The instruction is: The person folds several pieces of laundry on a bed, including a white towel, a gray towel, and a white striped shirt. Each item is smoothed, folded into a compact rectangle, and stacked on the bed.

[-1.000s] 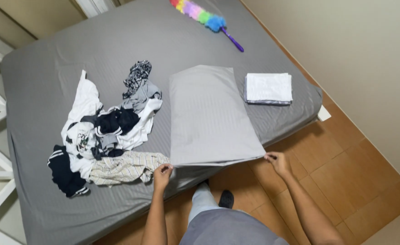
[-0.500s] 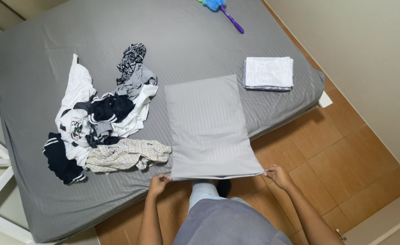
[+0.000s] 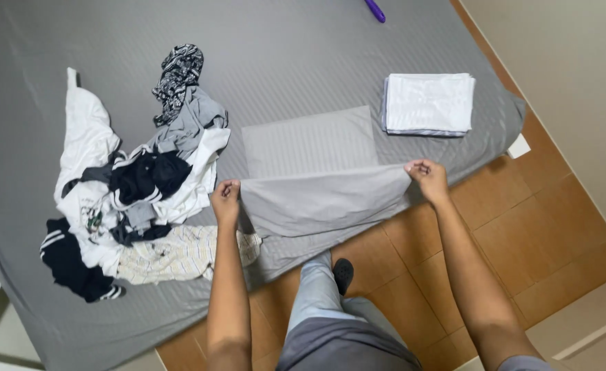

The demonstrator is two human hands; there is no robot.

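The grey pillowcase is pinched at its corners by the left hand and right hand, fingers clenched.

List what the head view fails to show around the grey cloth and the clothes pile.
- Grey cloth: underside hidden by its own fold.
- Purple handle: cut off by the top edge.
- Clothes pile: lower garments covered by upper ones.
- Left hand, right hand: fingertips hidden behind the cloth edge.

both hands, left hand and right hand, pinch a grey pillowcase over the bed.
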